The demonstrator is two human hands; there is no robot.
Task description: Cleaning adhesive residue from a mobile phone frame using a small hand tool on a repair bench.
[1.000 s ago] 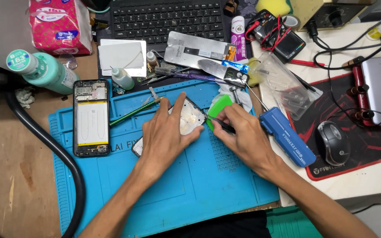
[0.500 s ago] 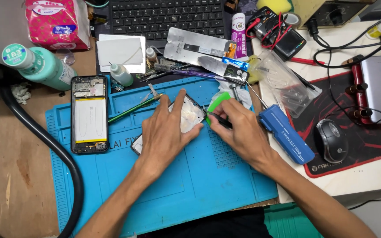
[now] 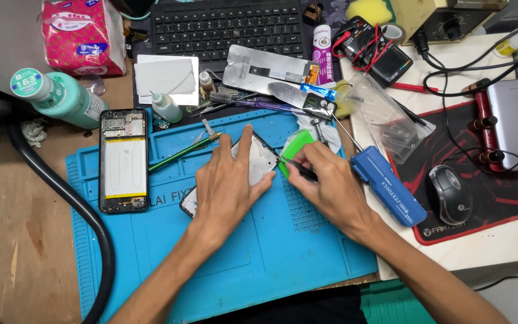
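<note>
Forearms reach up from the near edge over a blue repair mat point(image 3: 259, 252) on the desk point(image 3: 19, 240). Left hand point(image 3: 226, 189) lies flat, fingers spread, pressing down a phone frame point(image 3: 258, 163) set at a slant mid-mat. Right hand point(image 3: 328, 180) is pinched around a thin dark tool point(image 3: 298, 168), its tip at the frame's right edge, just beside a green pick point(image 3: 295, 150). Left of them lies an opened phone point(image 3: 124, 161); beyond, a keyboard point(image 3: 229, 24).
</note>
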